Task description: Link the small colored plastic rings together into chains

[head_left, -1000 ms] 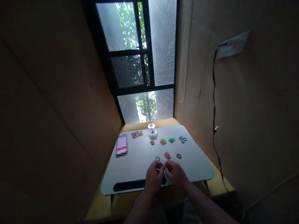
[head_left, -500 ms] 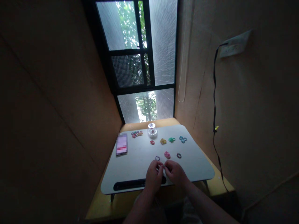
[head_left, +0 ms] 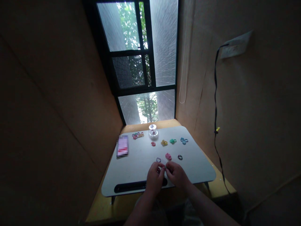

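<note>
My left hand [head_left: 155, 176] and my right hand [head_left: 176, 174] meet near the front of the white lap table [head_left: 138, 163]. Both have their fingers pinched together, fingertips nearly touching; whatever lies between them is too small to make out. Just beyond the fingers lie a purple ring [head_left: 158, 160], a pink pile of rings [head_left: 168, 156] and a dark ring [head_left: 180, 157]. Farther back are red [head_left: 153, 144], yellow [head_left: 164, 142], green [head_left: 173, 141] and blue rings [head_left: 184, 141].
A clear round container [head_left: 153, 133] stands at the back, with a mixed group of coloured rings [head_left: 138, 135] to its left. A blurred pink card-like item [head_left: 122, 146] lies at the left edge. A black slot [head_left: 130, 186] runs along the front. A black cord [head_left: 215, 94] hangs on the right wall.
</note>
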Tool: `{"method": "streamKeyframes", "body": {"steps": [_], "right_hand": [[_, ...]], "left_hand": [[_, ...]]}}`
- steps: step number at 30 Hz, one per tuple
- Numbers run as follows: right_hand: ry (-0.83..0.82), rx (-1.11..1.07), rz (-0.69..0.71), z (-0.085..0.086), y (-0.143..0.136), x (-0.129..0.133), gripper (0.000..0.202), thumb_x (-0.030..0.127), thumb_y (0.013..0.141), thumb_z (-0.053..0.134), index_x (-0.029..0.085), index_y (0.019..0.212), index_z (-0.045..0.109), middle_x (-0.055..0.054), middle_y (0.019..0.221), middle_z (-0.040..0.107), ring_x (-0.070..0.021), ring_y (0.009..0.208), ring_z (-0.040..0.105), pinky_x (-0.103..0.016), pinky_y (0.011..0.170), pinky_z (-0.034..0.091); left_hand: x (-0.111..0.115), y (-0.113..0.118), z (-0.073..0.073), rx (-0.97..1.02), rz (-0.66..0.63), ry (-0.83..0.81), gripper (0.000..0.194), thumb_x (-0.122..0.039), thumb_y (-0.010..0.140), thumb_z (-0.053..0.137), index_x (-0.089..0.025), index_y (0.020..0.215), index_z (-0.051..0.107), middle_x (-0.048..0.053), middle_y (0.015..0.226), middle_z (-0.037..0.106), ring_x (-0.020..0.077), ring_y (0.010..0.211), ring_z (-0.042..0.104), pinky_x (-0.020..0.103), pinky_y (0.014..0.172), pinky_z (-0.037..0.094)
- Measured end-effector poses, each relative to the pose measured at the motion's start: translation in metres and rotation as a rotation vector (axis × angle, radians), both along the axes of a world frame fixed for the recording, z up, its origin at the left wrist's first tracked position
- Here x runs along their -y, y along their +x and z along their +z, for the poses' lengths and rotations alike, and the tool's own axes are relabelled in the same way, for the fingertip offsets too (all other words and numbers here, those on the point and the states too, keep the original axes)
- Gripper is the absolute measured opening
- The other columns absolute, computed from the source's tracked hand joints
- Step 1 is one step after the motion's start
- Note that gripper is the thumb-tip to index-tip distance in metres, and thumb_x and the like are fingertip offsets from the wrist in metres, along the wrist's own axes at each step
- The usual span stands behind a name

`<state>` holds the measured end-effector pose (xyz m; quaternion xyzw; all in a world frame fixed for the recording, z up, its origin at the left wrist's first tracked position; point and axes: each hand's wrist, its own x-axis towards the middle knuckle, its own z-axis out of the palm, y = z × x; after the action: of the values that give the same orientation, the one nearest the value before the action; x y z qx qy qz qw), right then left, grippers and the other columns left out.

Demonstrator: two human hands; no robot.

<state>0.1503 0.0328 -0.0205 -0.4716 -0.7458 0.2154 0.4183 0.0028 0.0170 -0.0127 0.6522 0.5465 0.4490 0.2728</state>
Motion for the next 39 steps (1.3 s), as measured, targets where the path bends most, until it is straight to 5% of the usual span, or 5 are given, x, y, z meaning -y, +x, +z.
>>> {"method": "streamKeyframes", "body": {"steps": [39], "right_hand": [[-0.018, -0.011, -0.022, 0.0021, 0.0002, 0.0024, 0.01, 0.018, 0.08, 0.049, 0.02, 0.07, 0.05, 0.003, 0.063, 0.052, -0.0125, 0.059, 0.048, -0.023, 0.058, 0.034]], "left_hand": [[0.0047, 0.001, 0.005, -0.037, -0.006, -0.022, 0.012, -0.029, 0.083, 0.055, -0.019, 0.085, 0.062, 0.0, 0.073, 0.059, 0.0147, 0.064, 0.055, 0.027, 0.063, 0.04]]}}
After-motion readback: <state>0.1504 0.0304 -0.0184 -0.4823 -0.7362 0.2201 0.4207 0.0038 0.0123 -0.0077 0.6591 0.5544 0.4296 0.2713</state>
